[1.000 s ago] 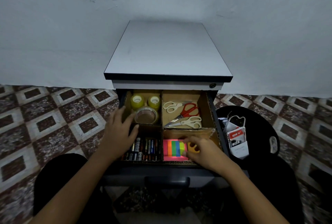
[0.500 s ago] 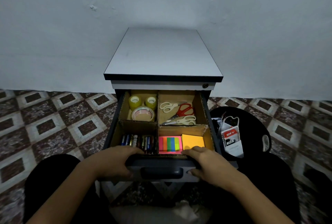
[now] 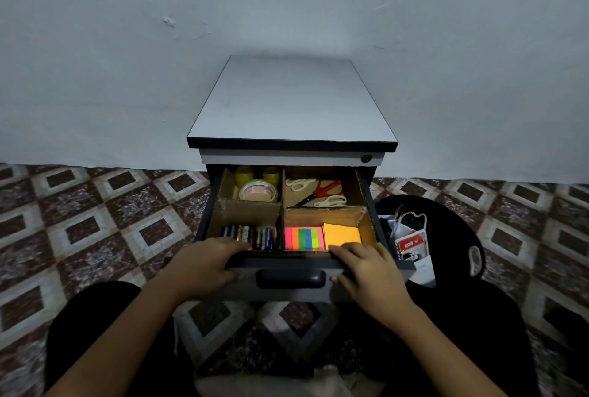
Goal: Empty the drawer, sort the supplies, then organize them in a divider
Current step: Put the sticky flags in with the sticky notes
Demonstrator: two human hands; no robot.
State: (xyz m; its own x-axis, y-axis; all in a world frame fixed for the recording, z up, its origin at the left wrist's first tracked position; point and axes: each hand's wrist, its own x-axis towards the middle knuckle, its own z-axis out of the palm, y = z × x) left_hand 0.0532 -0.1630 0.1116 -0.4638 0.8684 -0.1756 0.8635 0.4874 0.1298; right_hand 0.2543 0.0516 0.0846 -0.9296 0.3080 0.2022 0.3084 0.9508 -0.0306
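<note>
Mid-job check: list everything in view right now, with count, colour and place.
cabinet: one, white top with dark edge, against the wall
drawer: one, dark, pulled open
divider: one, brown cardboard, four compartments, inside the drawer
tape rolls: three, two yellow and one clear, back left compartment
scissors: three, two cream and one red, back right compartment
batteries: several, mixed colours, front left compartment
sticky flags: one pad, multicoloured stripes, front right compartment
sticky notes: one pad, orange, beside the flags
black tray: one, on the floor right of the cabinet
packets: several, red and white, on the tray
hands: two, left hand and right hand grip the drawer's front edge
</note>
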